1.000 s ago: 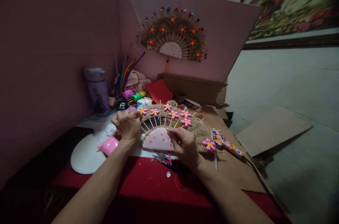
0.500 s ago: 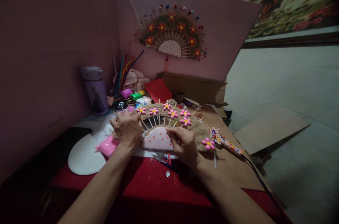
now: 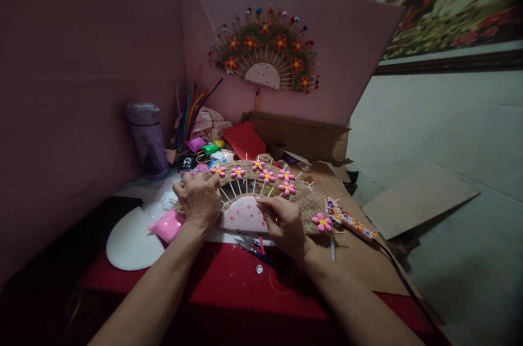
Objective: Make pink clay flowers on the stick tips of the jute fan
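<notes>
Holds the fan [image 3: 247, 202], lower centre of frame, with left hand [image 3: 198, 199] curled on its twine band [image 3: 248, 170] and right hand [image 3: 285, 220], apart, pinched at its spotted base [image 3: 244, 215]; could dislodge a pink flower [image 3: 218, 171] by pressing sideways.

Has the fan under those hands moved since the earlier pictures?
No: the fan sits in the same place against the red paper behind it, with no visible shift either way.
</notes>
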{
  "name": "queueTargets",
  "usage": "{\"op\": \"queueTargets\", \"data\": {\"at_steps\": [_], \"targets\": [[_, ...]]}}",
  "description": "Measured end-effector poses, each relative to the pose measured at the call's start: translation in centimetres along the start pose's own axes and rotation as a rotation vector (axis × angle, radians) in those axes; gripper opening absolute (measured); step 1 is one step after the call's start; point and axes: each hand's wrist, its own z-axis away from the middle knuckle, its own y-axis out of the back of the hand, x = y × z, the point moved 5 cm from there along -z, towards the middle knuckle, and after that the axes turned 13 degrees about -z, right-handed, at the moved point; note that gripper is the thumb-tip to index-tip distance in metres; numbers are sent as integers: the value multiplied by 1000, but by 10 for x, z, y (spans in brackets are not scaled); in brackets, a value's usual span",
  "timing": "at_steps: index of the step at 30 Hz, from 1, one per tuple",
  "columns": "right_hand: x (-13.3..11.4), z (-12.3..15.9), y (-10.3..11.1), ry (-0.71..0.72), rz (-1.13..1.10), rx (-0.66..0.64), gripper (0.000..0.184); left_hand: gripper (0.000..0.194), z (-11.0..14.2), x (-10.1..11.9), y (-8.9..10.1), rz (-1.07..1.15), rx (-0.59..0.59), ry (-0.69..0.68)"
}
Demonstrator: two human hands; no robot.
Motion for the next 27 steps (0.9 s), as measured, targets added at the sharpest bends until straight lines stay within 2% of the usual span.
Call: {"op": "queueTargets", "data": {"at_steps": [5, 9, 13, 21, 27], "targets": [[0, 0, 0, -9, 1, -11, 13, 30, 0, 1, -4, -23, -21, -11], [-1, 0, 0, -8, 6, -13, 13, 31, -1, -5, 0, -31, 28, 40], [-2, -1, 0, 6, 11, -19, 14, 33, -4, -9, -4, -90, -2, 77], [-2, -1, 0, 15, 13, -13, 14, 33, -5, -8, -12, -37, -20, 46], [0, 0, -1, -1, 16, -24, 14, 31, -2, -7, 1, 10, 36, 61]]}}
